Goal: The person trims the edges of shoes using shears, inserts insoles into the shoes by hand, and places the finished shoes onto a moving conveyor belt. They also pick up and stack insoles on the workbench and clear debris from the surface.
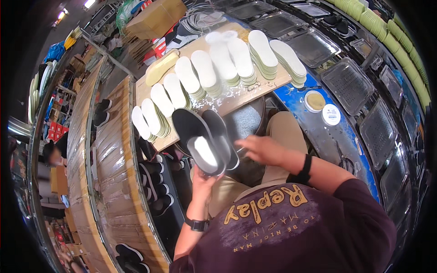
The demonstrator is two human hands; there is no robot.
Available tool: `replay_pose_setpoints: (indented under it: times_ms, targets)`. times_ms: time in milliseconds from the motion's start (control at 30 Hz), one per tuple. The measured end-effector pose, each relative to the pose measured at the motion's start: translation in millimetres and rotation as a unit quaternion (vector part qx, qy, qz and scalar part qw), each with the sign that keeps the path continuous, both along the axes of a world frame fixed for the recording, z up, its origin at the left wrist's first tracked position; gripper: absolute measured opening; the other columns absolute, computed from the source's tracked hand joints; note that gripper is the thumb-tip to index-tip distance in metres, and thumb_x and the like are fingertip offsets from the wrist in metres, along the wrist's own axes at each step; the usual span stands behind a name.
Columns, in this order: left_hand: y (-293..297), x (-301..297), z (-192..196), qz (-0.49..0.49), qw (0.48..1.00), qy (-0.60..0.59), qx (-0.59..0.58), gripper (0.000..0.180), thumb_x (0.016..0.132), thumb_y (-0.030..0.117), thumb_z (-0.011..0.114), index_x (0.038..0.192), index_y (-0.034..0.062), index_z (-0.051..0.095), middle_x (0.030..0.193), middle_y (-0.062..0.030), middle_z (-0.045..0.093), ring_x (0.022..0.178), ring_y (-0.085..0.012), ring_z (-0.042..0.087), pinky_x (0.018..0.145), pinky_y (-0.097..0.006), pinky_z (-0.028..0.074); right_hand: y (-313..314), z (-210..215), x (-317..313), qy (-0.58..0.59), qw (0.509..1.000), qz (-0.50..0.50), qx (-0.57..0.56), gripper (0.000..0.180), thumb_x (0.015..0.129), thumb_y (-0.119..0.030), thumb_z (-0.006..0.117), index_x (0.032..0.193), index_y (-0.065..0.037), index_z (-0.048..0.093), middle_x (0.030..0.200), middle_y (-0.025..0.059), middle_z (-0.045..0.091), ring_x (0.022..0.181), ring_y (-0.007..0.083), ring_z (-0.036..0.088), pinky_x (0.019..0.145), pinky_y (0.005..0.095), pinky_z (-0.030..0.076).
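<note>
The left hand [204, 182] was clamped on the lower end of a pair of dark shoes [190, 125], the end nearest the person. The pair was tilted up in the air above the lap, just off the near edge of the worktop [266, 86], and a white piece [205, 152] showed inside the left-hand shoe. The right hand [263, 150] was beside the other shoe, its fingers pointing toward it; with the blur there, I could not tell whether the fingertips were together or apart, or whether they touched the shoe. A watch [199, 224] circled the left wrist and a black band [306, 168] the right.

On the worktop, stacks of white-topped insoles [262, 49] stood in a row from the left corner to the right edge, their lower layers pale green. White scraps [214, 99] were scattered between the stacks and the near edge, and a yellow sole-shaped piece [161, 68] lay by the far left edge. Beyond that edge was a cardboard box [157, 20].

Off the right edge, a blue bench [296, 98] carried an open tub [314, 101] of tan stuff, a round white lid [331, 114] just beside it, and scissors [345, 161] nearer the person. Metal trays [349, 84] were ranged past the bench. To the left stood film-wrapped panels [116, 136].
</note>
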State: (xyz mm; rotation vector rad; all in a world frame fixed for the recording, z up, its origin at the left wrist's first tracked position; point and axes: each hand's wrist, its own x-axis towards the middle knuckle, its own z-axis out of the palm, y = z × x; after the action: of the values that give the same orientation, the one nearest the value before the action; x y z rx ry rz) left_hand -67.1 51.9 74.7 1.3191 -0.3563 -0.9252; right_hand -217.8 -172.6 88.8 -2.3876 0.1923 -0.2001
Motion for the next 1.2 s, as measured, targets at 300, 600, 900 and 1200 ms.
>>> replay_pose_setpoints:
  times_ms: [300,600,900,1200]
  targets:
    - [-100.9,-43.0,-31.0,-0.068,0.970,0.231,-0.041,0.048,0.084,-0.012,0.047,0.129,0.0020,0.040,0.126,-0.0129,0.050,0.116,-0.0285,0.054,0.101,-0.046,0.047,-33.4,18.1,-75.3,-0.191,0.975,-0.115,-0.023,0.021,0.081,-0.002,0.065,0.101,-0.007,0.066,0.081,0.0117,0.063,0.074,0.0293,0.062,0.065,0.0360,0.050]
    - [-78.2,-38.8,-4.4,-0.109,0.971,0.142,0.157,0.029,0.092,0.008,0.055,0.112,-0.0119,0.052,0.108,-0.0195,0.060,0.100,-0.0234,0.063,0.087,-0.035,0.055,-102.1,-48.1,-274.1,0.237,0.887,-0.376,-0.122,0.015,0.075,-0.007,0.067,0.089,-0.003,0.068,0.086,0.0182,0.067,0.082,0.0383,0.064,0.070,0.0425,0.051]
    - [-139.9,22.5,-49.1,-0.119,0.754,-0.536,0.361,0.047,0.088,0.041,0.059,0.085,-0.0051,0.067,0.079,-0.0254,0.065,0.079,-0.0437,0.063,0.074,-0.048,0.050,-75.9,-92.7,-365.6,0.507,0.719,-0.469,-0.078,0.046,0.063,-0.016,0.078,0.104,0.000,0.063,0.101,0.0220,0.067,0.100,0.0360,0.064,0.088,0.0409,0.053]
    - [-84.5,42.6,-89.3,0.056,0.901,-0.404,0.150,0.028,0.090,0.022,0.057,0.080,-0.0025,0.065,0.068,-0.0112,0.064,0.060,-0.0217,0.060,0.060,-0.036,0.049,-59.6,-99.6,-304.7,0.307,0.795,-0.514,-0.096,0.044,0.068,-0.005,0.068,0.111,-0.002,0.059,0.094,0.0266,0.064,0.093,0.0414,0.063,0.079,0.0458,0.051]
